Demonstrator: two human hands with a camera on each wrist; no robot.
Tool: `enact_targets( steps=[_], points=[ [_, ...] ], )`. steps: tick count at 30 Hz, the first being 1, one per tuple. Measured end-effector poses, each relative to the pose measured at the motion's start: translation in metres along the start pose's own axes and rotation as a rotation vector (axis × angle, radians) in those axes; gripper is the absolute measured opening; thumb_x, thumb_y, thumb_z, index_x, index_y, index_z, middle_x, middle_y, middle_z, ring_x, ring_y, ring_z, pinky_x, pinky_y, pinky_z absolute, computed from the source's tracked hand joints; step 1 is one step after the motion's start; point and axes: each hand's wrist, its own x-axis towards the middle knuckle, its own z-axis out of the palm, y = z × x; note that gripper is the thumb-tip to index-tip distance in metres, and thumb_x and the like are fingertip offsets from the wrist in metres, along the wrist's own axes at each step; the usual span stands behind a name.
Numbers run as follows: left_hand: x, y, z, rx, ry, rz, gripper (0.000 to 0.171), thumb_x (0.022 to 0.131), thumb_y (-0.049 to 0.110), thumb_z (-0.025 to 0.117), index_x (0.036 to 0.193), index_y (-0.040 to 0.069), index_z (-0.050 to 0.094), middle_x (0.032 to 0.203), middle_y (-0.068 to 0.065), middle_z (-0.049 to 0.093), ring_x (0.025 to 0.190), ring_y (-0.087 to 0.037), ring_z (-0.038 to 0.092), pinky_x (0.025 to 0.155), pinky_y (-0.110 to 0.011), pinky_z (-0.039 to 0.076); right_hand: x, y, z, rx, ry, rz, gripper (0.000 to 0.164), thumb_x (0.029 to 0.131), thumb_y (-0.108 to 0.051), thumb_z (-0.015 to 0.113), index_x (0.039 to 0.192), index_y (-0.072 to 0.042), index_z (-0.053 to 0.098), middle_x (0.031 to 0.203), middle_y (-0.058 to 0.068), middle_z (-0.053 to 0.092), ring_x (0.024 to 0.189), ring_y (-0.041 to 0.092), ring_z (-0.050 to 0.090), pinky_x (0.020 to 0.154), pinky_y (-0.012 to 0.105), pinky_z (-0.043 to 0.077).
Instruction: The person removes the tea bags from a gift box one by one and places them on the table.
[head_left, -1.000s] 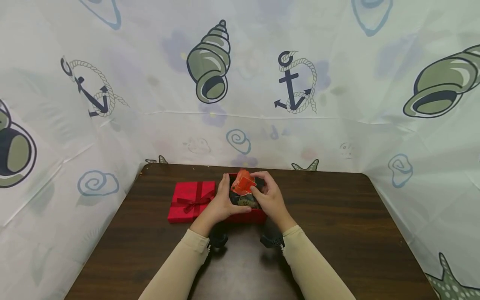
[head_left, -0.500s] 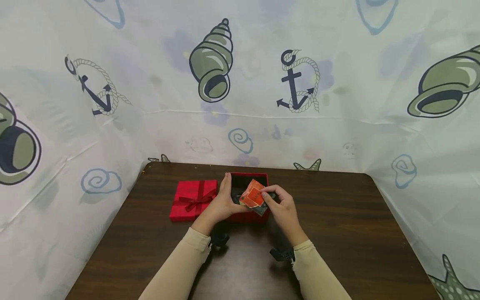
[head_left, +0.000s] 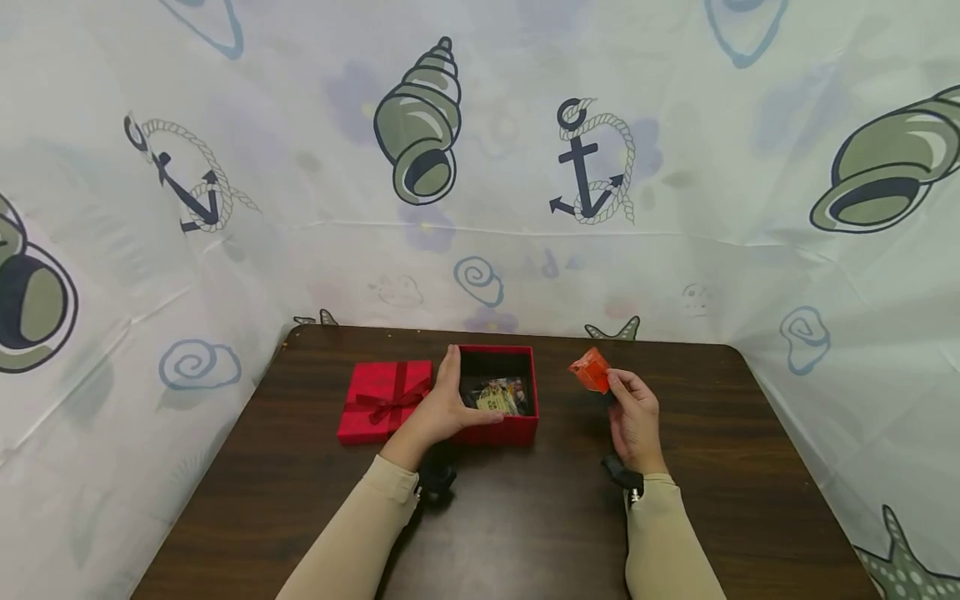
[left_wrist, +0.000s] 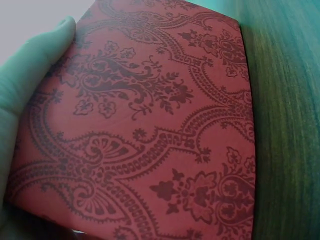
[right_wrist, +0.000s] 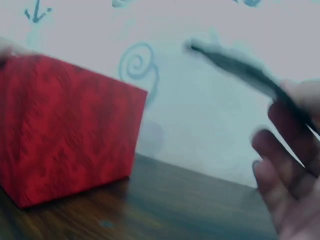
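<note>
An uncovered red gift box [head_left: 498,432] stands near the back of the table, its inside dark. My left hand [head_left: 441,411] rests on its left front corner, fingers straight along the left wall and thumb lying across the front rim. Patterned red paper of the box fills much of the left wrist view, with the thumb [left_wrist: 37,62] along one side. To the right of the box, my right hand [head_left: 636,417] pinches a small orange packet [head_left: 590,371] between thumb and fingers above the table. From the right wrist, that packet [right_wrist: 240,70] looks thin, dark and blurred.
More small packets [head_left: 502,396], yellowish and dark, lie inside the box. Left of it sits the red lid [head_left: 378,382] with a ribbon bow. The brown wooden table [head_left: 705,467] ends at a white printed cloth [head_left: 495,150] hanging behind and beside it.
My right hand has lifted the orange packet out of the box and moved right with it, uncovering the packets inside. The left hand has stayed at the box corner.
</note>
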Motion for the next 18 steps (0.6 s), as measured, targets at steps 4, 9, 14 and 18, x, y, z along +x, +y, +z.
enact_targets(
  steps=[4,9,14,18],
  points=[
    [-0.001,0.002,0.0,-0.002,-0.004,-0.002,0.15,0.076,0.06,0.095,0.175,0.028,-0.013,0.185,0.003,-0.013,0.172,-0.032,-0.002,0.129,-0.065,0.034,0.003,0.003,-0.013,-0.304,0.103,-0.044,0.03,0.105,-0.014,0.074,0.125,0.008,0.073,0.127,0.013,0.07,0.107,0.015,0.065,0.091,0.019,0.057],
    [-0.001,0.003,0.0,0.0,-0.008,-0.003,0.15,0.076,0.059,0.095,0.176,0.025,-0.012,0.185,0.003,-0.014,0.172,-0.031,-0.002,0.129,-0.064,0.035,0.003,0.007,-0.02,-0.684,0.13,-0.034,0.035,0.105,-0.024,0.076,0.132,-0.002,0.076,0.134,0.016,0.069,0.102,0.013,0.057,0.081,0.014,0.048],
    [0.0,0.003,0.0,0.003,-0.005,0.001,0.147,0.08,0.056,0.094,0.176,0.026,-0.012,0.185,0.003,-0.014,0.172,-0.031,-0.002,0.128,-0.063,0.037,0.005,0.01,-0.02,-0.779,0.11,-0.004,0.036,0.105,-0.026,0.076,0.135,-0.006,0.076,0.137,0.018,0.07,0.105,0.014,0.056,0.083,0.013,0.045],
    [0.0,0.004,0.0,0.009,-0.003,0.002,0.144,0.082,0.051,0.094,0.176,0.025,-0.013,0.185,0.005,-0.014,0.172,-0.03,-0.003,0.129,-0.062,0.036,0.006,0.008,-0.019,-0.841,0.058,0.03,0.034,0.105,-0.025,0.076,0.136,-0.01,0.076,0.133,0.018,0.071,0.104,0.021,0.058,0.083,0.02,0.049]
  ],
)
